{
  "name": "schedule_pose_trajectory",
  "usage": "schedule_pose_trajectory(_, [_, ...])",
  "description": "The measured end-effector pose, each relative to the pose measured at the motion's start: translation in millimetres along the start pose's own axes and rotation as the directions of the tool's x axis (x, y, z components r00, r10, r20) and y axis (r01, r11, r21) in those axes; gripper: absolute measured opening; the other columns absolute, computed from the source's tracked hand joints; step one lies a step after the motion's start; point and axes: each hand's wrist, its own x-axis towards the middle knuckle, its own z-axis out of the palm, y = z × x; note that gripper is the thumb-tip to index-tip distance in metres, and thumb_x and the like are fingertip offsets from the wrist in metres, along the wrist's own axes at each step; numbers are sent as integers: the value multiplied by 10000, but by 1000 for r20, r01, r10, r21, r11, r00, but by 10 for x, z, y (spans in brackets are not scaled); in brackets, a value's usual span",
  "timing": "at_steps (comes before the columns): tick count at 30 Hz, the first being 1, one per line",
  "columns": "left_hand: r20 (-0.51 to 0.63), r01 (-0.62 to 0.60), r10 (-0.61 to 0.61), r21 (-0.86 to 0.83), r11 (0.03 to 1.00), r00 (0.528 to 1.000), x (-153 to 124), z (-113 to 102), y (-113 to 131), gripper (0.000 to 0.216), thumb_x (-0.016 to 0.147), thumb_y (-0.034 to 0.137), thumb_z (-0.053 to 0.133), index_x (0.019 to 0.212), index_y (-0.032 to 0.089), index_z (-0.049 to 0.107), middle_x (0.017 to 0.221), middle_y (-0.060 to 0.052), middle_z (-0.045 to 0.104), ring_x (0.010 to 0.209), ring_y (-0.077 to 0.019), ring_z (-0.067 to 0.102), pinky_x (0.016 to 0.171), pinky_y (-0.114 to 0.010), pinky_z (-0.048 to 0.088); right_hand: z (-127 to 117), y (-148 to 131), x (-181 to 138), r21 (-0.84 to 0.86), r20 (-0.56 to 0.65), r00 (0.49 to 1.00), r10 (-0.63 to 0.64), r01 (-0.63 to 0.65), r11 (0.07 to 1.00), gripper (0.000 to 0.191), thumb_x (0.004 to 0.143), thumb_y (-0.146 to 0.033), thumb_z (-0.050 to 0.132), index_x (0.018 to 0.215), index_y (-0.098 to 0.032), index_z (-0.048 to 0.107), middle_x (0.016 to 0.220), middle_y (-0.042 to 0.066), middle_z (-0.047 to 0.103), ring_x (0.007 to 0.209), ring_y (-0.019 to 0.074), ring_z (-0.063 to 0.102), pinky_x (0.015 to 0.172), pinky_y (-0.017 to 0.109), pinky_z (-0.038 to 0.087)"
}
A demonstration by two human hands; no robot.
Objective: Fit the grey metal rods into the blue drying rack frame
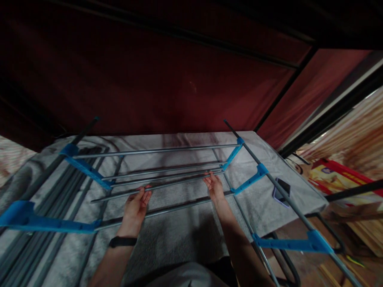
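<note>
A thin grey metal rod [176, 183] lies across both of my hands. Around its left part are the fingers of my left hand [137, 207], with a dark band on that wrist; the rod's left end sticks out free. My right hand [214, 185] pinches the rod near its right end, close to a blue bracket [228, 157]. Both hands are inside a half-built rack of grey tubes, whose blue plastic connectors [85, 171] join the side posts [269, 177]. Several crossbars [161, 151] run between the two sides, and another crossbar [176, 208] passes under my wrists.
Several loose grey tubes [56, 199] lie in a bundle at the left on the grey blanket [185, 251]. A phone [281, 191] rests on the blanket by the right post. Dark red fabric [179, 87] stands behind, and a red and yellow box [344, 179] is at the right.
</note>
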Motion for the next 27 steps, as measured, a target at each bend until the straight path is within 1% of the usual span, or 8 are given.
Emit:
schedule_pose_trajectory(3, [-1, -30, 30, 10, 1000, 1000, -2, -4, -16, 360, 859, -50, 602, 613, 170, 457, 697, 6, 690, 681, -127, 705, 771, -285, 617, -11, 20, 8, -8, -44, 999, -4, 3, 1000, 274, 711, -302, 895, 801, -239, 644, 761, -52, 711, 710, 126, 680, 778, 295, 601])
schedule_pose_trajectory(7, [9, -32, 31, 51, 998, 999, 20, -15, -19, 324, 870, -7, 644, 636, 169, 506, 668, 5, 673, 658, -131, 696, 712, -257, 596, -21, 31, 5, -15, -48, 999, -18, 17, 1000, 319, 704, -330, 913, 781, -241, 616, 730, -62, 688, 676, 120, 663, 737, 282, 599])
schedule_pose_trajectory(10, [-12, -26, 27, 69, 997, 1000, 28, -15, -13, 305, 881, -6, 641, 647, 160, 538, 645, 3, 654, 632, -120, 677, 696, -240, 589, -17, 17, 5, -16, -40, 999, -21, 20, 1000, 250, 772, -349, 861, 820, -243, 639, 806, -35, 727, 711, 128, 677, 737, 285, 603])
schedule_pose_trajectory(14, [-24, -14, 16, 58, 998, 1000, 12, -9, 5, 291, 908, -34, 567, 681, 146, 594, 662, -6, 659, 596, -97, 642, 722, -243, 604, -18, 2, 20, -22, -25, 1000, -6, 5, 1000, 143, 842, -321, 781, 915, -243, 685, 909, -3, 763, 741, 131, 682, 726, 281, 602])
schedule_pose_trajectory(18, [-12, -20, 21, 40, 999, 1000, 1, -17, 24, 272, 935, 0, 533, 733, 148, 640, 736, -29, 698, 647, -107, 666, 720, -245, 615, -30, 25, 31, 1, -80, 997, -15, 15, 1000, 167, 820, -299, 809, 836, -247, 651, 863, -18, 746, 770, 138, 692, 765, 291, 602])
schedule_pose_trajectory(21, [-4, -24, 24, 22, 999, 1000, 3, -31, 31, 273, 940, 5, 517, 736, 154, 620, 753, -26, 700, 703, -115, 691, 760, -259, 625, -38, 43, 35, 17, -120, 993, -19, 21, 1000, 247, 787, -310, 852, 778, -250, 612, 752, -52, 695, 708, 124, 666, 764, 280, 597])
schedule_pose_trajectory(23, [-11, -21, 22, 17, 1000, 1000, 4, -38, 31, 275, 923, -20, 516, 726, 158, 587, 747, -12, 690, 707, -111, 692, 788, -268, 626, -44, 45, 40, 17, -122, 992, -18, 20, 1000, 274, 780, -326, 861, 767, -252, 598, 710, -65, 669, 677, 119, 653, 755, 275, 596])
schedule_pose_trajectory(27, [-11, -19, 20, 20, 1000, 1000, 5, -44, 26, 283, 900, -23, 563, 698, 171, 522, 709, 8, 664, 702, -113, 689, 809, -282, 621, -51, 29, 63, 18, -99, 995, -13, 14, 1000, 211, 804, -321, 826, 817, -251, 628, 802, -41, 723, 736, 125, 684, 748, 269, 596])
